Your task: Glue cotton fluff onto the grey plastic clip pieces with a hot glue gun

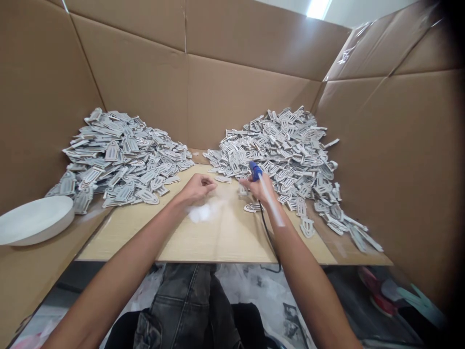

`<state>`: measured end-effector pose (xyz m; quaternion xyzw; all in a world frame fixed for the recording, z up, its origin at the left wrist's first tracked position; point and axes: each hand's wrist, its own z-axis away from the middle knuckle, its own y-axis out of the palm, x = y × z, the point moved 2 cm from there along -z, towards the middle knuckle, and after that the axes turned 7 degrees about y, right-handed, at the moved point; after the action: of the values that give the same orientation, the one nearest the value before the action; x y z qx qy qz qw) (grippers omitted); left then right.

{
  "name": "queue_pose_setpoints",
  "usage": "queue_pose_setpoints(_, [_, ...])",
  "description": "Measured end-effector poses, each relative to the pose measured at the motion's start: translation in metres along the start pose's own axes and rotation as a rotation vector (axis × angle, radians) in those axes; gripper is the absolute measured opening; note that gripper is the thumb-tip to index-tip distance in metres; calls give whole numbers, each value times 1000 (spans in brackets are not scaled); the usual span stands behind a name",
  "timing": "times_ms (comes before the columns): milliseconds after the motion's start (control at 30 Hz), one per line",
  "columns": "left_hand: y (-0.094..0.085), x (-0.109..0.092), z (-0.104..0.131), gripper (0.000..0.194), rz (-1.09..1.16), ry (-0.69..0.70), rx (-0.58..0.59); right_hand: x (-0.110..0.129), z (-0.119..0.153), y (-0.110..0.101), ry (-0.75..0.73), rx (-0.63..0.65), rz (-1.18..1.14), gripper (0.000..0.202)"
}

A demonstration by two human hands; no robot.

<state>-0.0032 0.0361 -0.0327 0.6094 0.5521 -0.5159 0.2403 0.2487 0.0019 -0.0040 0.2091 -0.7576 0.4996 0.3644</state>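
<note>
My left hand (pixel 199 188) is over the middle of the board (pixel 232 242), its fingers curled and the thumb pressed in. Whatever it may hold is hidden. Just below it lies a blurred white patch (pixel 200 212). My right hand (pixel 257 188) is closed around a blue glue gun (pixel 255 169). A translucent glue stick (pixel 271 201) sticks out of its back along my forearm, and a black cord (pixel 268 230) hangs down. Close to my right hand is a small grey cut-out piece (pixel 242 190), partly blurred. Another flat piece (pixel 253 207) lies below it.
Grey slotted pieces are heaped in a left pile (pixel 123 155) and a right pile (pixel 283 140). A white bowl (pixel 36 228) stands at the far left. Tall cardboard walls (pixel 225 87) enclose the back and sides. The board's front edge is above my lap.
</note>
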Motion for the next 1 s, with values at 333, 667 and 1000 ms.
queue_pose_setpoints(333, [13,-20,11,47,449,-98,45,24,22,31,-195,147,-379,36])
queue_pose_setpoints(667, [20,-14,8,54,483,-116,-142,39,39,32,-273,156,-364,27])
queue_pose_setpoints(1000, [22,-8,4,60,424,-39,-165,41,42,36,-253,256,-269,22])
